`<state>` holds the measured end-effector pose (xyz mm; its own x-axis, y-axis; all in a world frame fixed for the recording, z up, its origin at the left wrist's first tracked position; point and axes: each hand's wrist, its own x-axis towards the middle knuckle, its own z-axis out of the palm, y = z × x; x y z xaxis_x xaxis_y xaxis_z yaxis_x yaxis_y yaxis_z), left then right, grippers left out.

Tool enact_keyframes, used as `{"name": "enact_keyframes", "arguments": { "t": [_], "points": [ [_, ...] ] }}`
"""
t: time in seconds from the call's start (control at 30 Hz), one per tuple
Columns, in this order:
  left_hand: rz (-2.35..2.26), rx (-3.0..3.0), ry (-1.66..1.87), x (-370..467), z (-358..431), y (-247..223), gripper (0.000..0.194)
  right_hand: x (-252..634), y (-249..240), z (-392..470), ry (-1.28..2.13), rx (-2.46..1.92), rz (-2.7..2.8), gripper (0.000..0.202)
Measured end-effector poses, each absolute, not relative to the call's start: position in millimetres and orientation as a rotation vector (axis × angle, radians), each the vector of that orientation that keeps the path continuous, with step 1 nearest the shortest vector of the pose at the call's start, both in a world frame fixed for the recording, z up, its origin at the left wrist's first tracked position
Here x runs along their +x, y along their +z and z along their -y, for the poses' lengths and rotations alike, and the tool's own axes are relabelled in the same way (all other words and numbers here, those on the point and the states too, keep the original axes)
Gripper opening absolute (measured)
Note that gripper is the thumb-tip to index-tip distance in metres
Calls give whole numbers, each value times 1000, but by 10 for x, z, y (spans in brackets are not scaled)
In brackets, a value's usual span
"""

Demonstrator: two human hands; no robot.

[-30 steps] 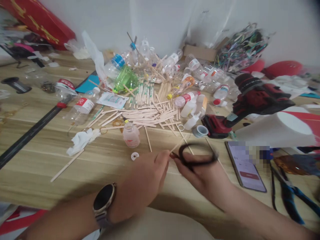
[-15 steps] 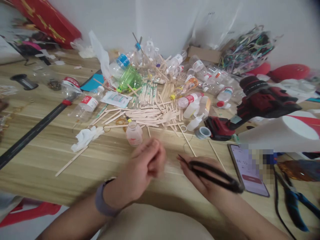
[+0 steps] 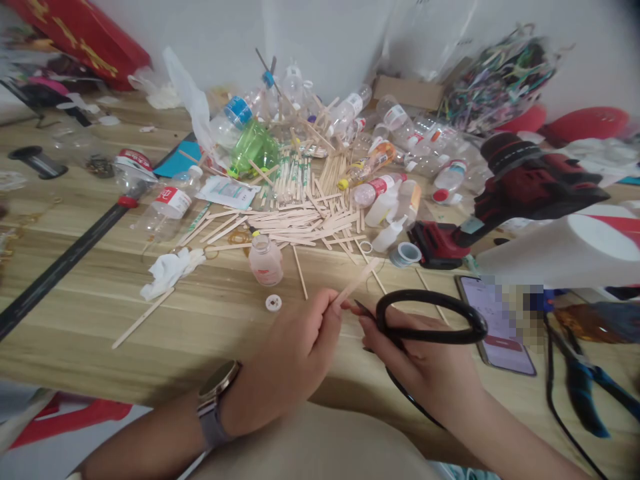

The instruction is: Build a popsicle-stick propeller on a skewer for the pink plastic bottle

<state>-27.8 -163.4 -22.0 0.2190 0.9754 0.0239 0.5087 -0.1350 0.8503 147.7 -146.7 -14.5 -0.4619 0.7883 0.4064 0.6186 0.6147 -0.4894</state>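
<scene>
My left hand (image 3: 300,340), with a watch on its wrist, pinches a flat wooden stick (image 3: 357,279) that points up and to the right. Just right of it, my right hand (image 3: 425,360) is closed round black-handled scissors (image 3: 430,317), whose dark tip points left toward the left fingertips. Beyond the left hand stands a small open jar (image 3: 266,261) with pinkish contents. A white cap (image 3: 273,303) lies in front of the jar. Many loose wooden sticks (image 3: 300,225) are piled farther back.
Plastic bottles (image 3: 395,120) crowd the back. At the right are a red and black power tool (image 3: 540,190), a phone (image 3: 497,327) and blue-handled pliers (image 3: 587,393). A black tube (image 3: 65,257) lies at the left, near a crumpled tissue (image 3: 170,272).
My left hand has turned, and the stick now shows clearly between its fingers. The scissors have rotated, showing their loop more openly. The white cap has come into view as the left hand shifted.
</scene>
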Motion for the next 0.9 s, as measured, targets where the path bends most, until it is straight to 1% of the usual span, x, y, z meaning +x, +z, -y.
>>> {"name": "enact_keyframes", "arguments": {
  "t": [0.23,0.47,0.63,0.7,0.73,0.77,0.9],
  "points": [
    [-1458,1900,740,-261,1682,-213,24,1498,-165,1451,241,-1102,2296,21],
    [-1483,2010,698,-246,1679,-212,23,1526,-206,1429,239,-1090,2359,23],
    [-1494,2233,617,-274,1675,-258,24,1568,-221,1428,19,-1061,2453,27],
    [-1438,2406,591,-290,1670,-305,24,1588,-207,1425,11,-1049,2501,29],
    [-1404,2491,585,-296,1663,-334,24,1592,-195,1419,93,-1068,2496,30],
    [-1376,2568,583,-301,1654,-365,23,1588,-182,1409,247,-1108,2466,32],
    [-1313,2781,653,-306,1608,-474,22,1532,-153,1351,1095,-1296,2209,51]
  ]
}}
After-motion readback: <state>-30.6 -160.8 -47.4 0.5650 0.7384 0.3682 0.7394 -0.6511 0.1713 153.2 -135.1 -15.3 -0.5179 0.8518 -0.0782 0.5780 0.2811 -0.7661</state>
